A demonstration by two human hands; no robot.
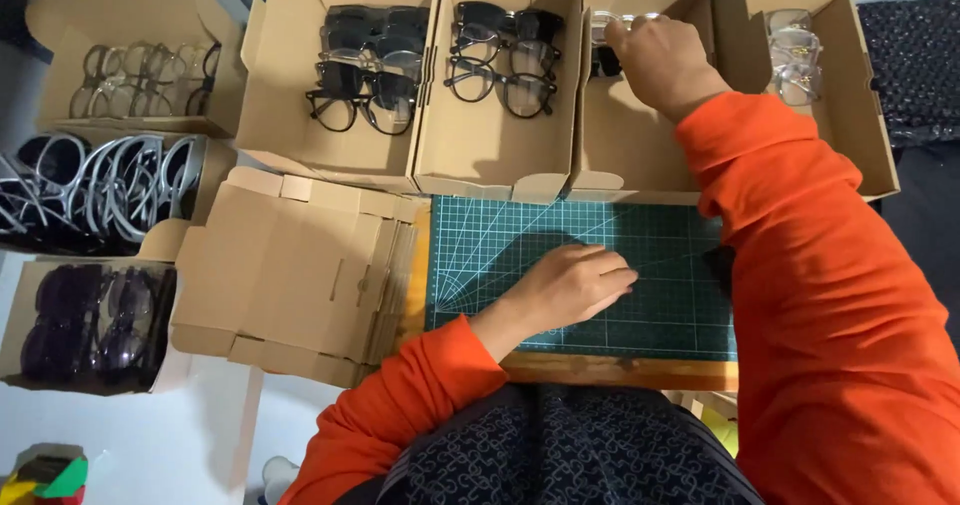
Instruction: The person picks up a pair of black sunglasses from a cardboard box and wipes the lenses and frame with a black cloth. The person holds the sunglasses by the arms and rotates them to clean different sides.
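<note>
Glasses with a clear frame are sitting at the far end of the third cardboard box in the back row, where the right hand is reaching them.

Starting at the far left, three open boxes are lying in a column: one of pale-framed glasses, one of grey-framed glasses, and one of dark-lensed glasses. Just beside them, a stack of flat, unfolded cardboard blanks is resting against the left edge of the green cutting mat.

Behind the stack and mat, a row of open boxes is standing side by side. The first is holding black-framed glasses; the second is holding more black-framed glasses.

The left hand is lying palm down on the cutting mat, fingers loosely curled and together, gripping nothing. The mat is resting on a wooden board.

The right hand, in an orange sleeve, is extending into the third box, its fingers closing around the clear frame; how firmly they are gripping cannot be told, since the back of the hand is hiding the fingertips. The fourth box, at the far right, is holding clear-framed glasses.
</note>
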